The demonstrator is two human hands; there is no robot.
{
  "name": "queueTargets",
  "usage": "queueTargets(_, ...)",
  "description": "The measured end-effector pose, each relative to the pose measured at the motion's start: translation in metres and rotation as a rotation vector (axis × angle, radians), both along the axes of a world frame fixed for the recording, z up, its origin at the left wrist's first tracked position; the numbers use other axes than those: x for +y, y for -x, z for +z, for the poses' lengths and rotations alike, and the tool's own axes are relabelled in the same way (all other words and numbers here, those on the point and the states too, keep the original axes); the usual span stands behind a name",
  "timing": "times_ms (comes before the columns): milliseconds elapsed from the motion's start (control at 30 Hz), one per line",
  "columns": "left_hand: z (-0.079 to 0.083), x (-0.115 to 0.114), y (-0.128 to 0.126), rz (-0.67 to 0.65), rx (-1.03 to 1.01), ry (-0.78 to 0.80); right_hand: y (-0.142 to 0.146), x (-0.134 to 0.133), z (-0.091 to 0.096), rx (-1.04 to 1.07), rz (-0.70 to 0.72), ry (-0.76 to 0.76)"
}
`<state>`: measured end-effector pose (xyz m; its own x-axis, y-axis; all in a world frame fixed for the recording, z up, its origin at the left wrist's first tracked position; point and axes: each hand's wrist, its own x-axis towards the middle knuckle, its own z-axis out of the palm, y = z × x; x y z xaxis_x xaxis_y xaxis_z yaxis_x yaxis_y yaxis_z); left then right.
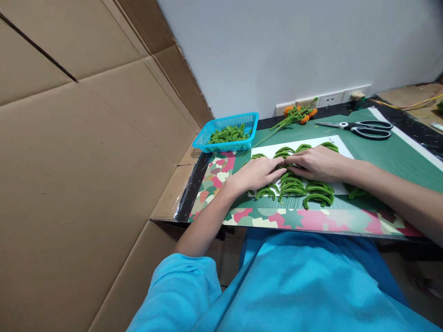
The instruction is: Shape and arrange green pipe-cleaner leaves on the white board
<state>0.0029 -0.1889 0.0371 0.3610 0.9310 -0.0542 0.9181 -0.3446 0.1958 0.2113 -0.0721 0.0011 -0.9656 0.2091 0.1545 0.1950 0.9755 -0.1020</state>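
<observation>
My left hand (260,173) and my right hand (318,163) meet fingertip to fingertip over a white sheet (341,147). Their fingers are closed on a green fuzzy pipe-cleaner piece (285,167), mostly covered by the fingertips. Around them, curved green pipe-cleaner pieces (292,186) lie in rows on the sheet, some overhanging its near edge. Another curved piece (318,199) rests at the near side, below my right hand. More pieces are partly hidden under both hands and my right forearm.
A blue plastic basket (224,121) of green pieces stands at the back left. Behind the sheet lie orange-and-green pipe-cleaner stems (300,114) and black-handled scissors (368,129) on a green mat (398,157). Wall sockets (330,100) are behind; a cardboard panel (86,161) rises at left.
</observation>
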Motion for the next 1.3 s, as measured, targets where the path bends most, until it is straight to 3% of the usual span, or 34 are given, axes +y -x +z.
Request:
queueTargets(267,-0.002,0.001,-0.001,0.018,0.014,0.014,-0.001,0.012,-0.007,-0.023,-0.082,0.013)
queueTargets(1300,-0.004,0.002,0.004,-0.024,0.012,-0.027,0.0,0.009,-0.004,-0.028,-0.064,0.01)
